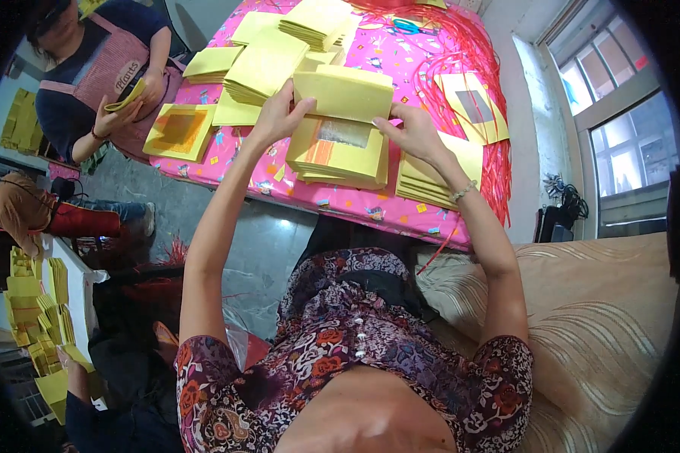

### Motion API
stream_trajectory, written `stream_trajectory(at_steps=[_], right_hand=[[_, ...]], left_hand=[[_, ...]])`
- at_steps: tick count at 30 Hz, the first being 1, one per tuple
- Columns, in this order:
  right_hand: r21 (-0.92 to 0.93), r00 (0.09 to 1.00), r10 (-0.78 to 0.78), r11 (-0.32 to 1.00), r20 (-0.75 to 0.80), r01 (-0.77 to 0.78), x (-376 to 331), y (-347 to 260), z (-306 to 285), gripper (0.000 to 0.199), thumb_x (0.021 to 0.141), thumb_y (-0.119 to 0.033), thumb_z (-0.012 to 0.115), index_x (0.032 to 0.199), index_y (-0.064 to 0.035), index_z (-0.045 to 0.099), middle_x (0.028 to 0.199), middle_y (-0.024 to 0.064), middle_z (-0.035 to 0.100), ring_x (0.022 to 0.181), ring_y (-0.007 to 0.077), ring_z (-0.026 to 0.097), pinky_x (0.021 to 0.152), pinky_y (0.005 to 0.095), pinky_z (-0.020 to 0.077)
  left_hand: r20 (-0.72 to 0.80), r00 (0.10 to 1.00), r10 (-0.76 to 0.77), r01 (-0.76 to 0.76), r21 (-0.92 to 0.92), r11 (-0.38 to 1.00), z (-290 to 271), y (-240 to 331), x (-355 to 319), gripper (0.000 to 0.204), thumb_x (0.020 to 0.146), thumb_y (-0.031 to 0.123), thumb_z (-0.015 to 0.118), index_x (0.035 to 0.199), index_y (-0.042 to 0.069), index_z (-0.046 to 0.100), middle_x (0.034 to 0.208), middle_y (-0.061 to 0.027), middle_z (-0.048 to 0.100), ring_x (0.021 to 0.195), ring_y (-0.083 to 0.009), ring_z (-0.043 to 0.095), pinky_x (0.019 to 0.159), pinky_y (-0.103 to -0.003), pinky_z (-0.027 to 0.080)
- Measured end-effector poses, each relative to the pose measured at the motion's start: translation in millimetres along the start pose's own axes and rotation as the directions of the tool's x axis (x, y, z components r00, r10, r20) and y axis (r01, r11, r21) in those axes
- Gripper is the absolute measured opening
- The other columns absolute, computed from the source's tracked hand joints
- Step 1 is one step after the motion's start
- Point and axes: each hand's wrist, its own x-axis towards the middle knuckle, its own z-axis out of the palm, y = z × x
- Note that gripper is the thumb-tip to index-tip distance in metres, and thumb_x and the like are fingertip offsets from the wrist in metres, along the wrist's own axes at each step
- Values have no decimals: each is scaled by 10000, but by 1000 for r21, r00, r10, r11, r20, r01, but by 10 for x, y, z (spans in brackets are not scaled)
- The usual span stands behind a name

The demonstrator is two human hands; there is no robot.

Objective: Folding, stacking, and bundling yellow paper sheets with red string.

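Both my hands are raised over a table with a pink patterned cover. My left hand pinches the left edge of a folded piece of yellow paper. At its lower right corner, the thumb and fingers of my right hand grip the same paper. Directly under it is a thick stack of yellow paper, its top sheet bearing a silver patch with orange streaks. Another yellow stack lies beside my right wrist. Whether the held paper is one sheet or more, I cannot tell.
Farther back lie yellow paper piles, red strips and blue-handled scissors. At the left, a person in a pink apron holds yellow paper. Other people sit by a white table with yellow bundles. A beige sofa is at right.
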Motion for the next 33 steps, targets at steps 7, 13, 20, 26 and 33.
stream_trajectory(at_steps=[7,13,20,26,33], right_hand=[[-56,967,235,969,-100,-241,174,-63,13,375,840,-349,621,948,7,662,649,77,622,592,146,596,622,305,502],[167,928,363,923,-86,-346,336,224,131,471,791,-455,590,765,13,632,671,158,621,638,279,615,610,395,463],[81,930,345,938,-129,-337,405,142,186,411,802,-376,602,738,30,609,692,192,614,689,310,616,660,421,469],[-112,955,238,959,-178,-260,397,174,203,364,809,-316,638,812,46,598,793,219,602,784,343,601,701,438,474],[-139,948,295,940,-118,-310,426,140,188,381,828,-322,631,871,53,582,866,242,597,850,374,600,755,464,474]], left_hand=[[-89,996,30,-37,-82,996,151,-38,120,440,865,325,578,1080,-25,420,883,-244,616,804,-390,611,744,-421,476],[-123,991,-55,71,131,989,283,-10,253,603,802,304,632,1197,-61,360,966,-277,612,915,-414,609,802,-455,469],[-167,969,-183,216,203,955,331,75,265,604,758,322,655,1151,-77,428,969,-267,622,927,-397,609,825,-452,471],[-169,958,-231,283,442,851,350,214,268,576,761,334,647,1111,-91,476,1044,-287,560,959,-428,569,827,-492,461],[-210,943,-257,324,419,848,348,298,309,561,762,337,660,1086,-86,485,1083,-298,510,959,-428,567,827,-486,463]])
